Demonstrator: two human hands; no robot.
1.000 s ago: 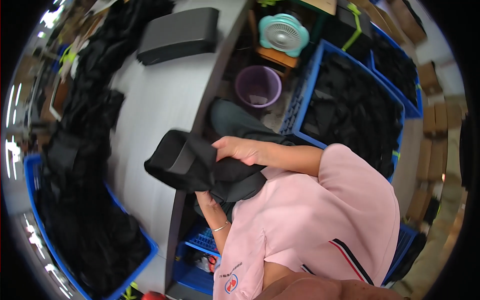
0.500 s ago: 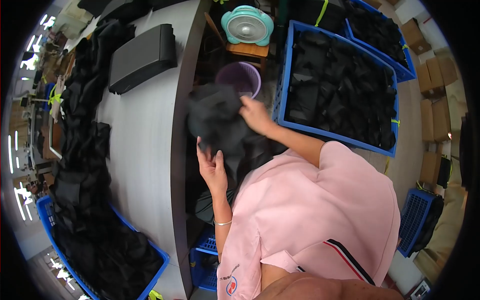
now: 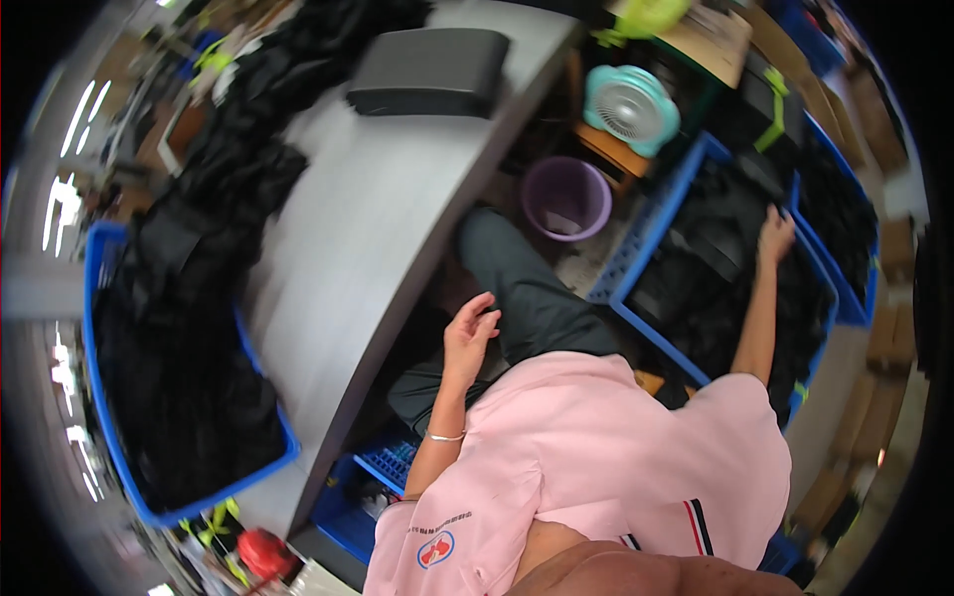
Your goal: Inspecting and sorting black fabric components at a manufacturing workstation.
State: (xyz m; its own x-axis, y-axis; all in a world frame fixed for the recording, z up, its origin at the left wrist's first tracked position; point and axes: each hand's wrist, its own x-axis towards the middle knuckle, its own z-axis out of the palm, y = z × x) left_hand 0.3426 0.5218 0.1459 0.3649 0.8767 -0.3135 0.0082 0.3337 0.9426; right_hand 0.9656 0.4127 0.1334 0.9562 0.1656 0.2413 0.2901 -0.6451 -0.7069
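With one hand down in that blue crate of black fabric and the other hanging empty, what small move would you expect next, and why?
Probably the right hand lifts out of the blue plastic crate: it lies flat on the black fabric pieces, seemingly gripping nothing. The left hand hovers open and empty over the lap, beside the grey table.

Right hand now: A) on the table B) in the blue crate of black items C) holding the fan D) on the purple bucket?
B: the right hand reaches out over the black items inside the blue crate, well away from the purple bucket, the fan and the table.
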